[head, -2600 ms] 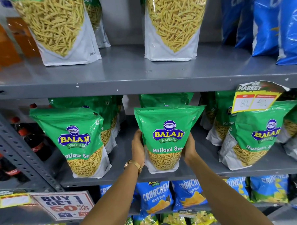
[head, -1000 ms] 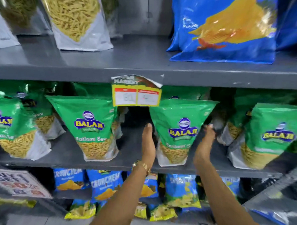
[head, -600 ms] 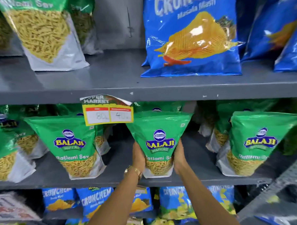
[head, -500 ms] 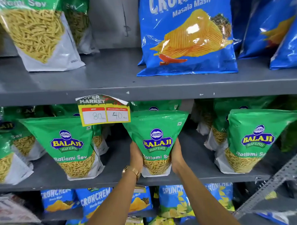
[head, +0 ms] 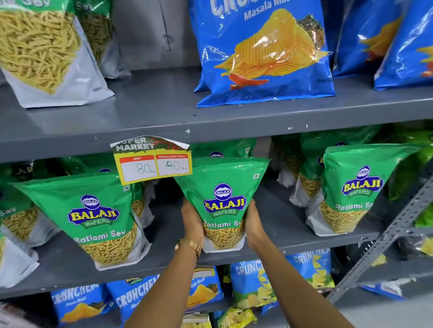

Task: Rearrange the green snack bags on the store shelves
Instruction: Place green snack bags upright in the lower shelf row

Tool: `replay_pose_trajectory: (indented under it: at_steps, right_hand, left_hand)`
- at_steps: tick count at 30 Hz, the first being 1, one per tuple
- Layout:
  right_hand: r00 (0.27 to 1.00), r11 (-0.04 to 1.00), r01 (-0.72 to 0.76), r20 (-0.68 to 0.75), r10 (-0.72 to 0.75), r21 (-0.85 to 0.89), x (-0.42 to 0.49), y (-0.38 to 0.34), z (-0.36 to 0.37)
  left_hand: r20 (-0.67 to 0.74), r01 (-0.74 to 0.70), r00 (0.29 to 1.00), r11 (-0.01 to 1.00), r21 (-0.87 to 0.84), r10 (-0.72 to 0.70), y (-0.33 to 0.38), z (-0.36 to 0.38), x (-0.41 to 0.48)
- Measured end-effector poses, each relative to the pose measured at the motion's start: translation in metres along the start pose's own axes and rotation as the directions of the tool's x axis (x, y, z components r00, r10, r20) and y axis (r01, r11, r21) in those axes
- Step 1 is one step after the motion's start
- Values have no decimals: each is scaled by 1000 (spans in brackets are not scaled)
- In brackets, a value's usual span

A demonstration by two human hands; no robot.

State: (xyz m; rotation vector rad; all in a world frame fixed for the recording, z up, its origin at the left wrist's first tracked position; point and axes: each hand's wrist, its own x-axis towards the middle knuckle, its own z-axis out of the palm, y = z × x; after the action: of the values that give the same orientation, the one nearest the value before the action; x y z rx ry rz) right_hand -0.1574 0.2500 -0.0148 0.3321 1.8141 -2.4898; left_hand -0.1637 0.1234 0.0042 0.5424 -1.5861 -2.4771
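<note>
The left hand [head: 193,224] and right hand [head: 253,224] clamp a glossy green Balaji Ratlami Sev plastic pouch [head: 223,200] by its lower sides, standing it upright at the grey metal shelf [head: 165,261]'s front edge, label outward.

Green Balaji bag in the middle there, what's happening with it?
A person is straightening stock. Their left hand and right hand clasp the sides of a Balaji Ratlami Sev bag, which stands upright at the front of the middle shelf, right of the price tag. Similar bags stand either side.
</note>
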Motion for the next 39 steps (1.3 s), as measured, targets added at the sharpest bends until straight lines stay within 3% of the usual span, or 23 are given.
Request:
replay_pose_trajectory:
  at_steps: [4, 6, 8, 10, 12, 14, 15, 16, 18, 20, 21, 24, 27, 29, 31, 34, 39]
  right_hand:
    - [995, 990, 105, -14, -104, 90, -3, -7, -4]
    - [989, 987, 136, -68, -130, 90, -10, -11, -11]
    - [970, 982, 181, -170, -171, 46, -19, -14, -18]
    - [940, 971, 238, -252, -229, 9, -32, -19, -28]
    - [895, 939, 344, -292, -337, -29, -45, -25, -41]
    - [808, 873, 476, -337, -483, -110, -57, -31, -57]
    - [744, 826, 540, -368, -558, -160, -61, -35, -67]
    - [673, 779, 589, -403, -620, -215, -63, -40, -80]
    - [518, 701, 627, -489, -702, -341, -62, -53, -110]
    - [392, 679, 606, -587, -708, -414, -56, -69, -153]
    - [377, 694, 578, -614, -693, -429, -49, -75, -175]
    - [511, 816, 417, -640, -574, -399, -29, -81, -217]
    - [766, 895, 201, -505, -397, -398, -6, -83, -252]
    - [896, 983, 116, -412, -164, -139, 4, -89, -261]
    - [948, 997, 54, -315, -35, 50, 19, -97, -273]
    - [983, 985, -5, -182, 37, 174, 42, -113, -285]
    - [995, 991, -81, -47, 87, 107, 55, -126, -279]
  left_hand:
    - [-98, -122, 989, 985, -122, 110, -2, -6, -10]
    - [-187, -278, 944, 961, 0, 273, -8, -9, -28]
    - [-180, -444, 864, 880, 167, 470, -16, -11, -59]
    - [-27, -613, 759, 729, 306, 650, -24, -11, -93]
    - [241, -768, 624, 527, 364, 743, -34, -7, -123]
    - [477, -856, 514, 396, 331, 713, -46, 2, -143]
    - [556, -873, 488, 380, 307, 673, -53, 10, -148]
    - [610, -871, 488, 394, 293, 624, -59, 21, -152]
    - [641, -822, 555, 470, 322, 531, -69, 48, -151]
    - [590, -709, 674, 614, 347, 444, -80, 83, -149]
    - [532, -619, 748, 706, 345, 397, -85, 101, -147]
    - [319, -329, 918, 902, 279, 236, -93, 146, -129]
    - [297, -223, 946, 930, 292, 133, -105, 195, -121]
    - [318, -212, 942, 920, 329, 103, -115, 214, -115]
    - [277, -170, 957, 940, 297, 85, -120, 226, -108]
    - [244, -129, 967, 963, 236, 70, -126, 236, -98]
    - [254, -93, 967, 962, 258, 25, -143, 244, -84]
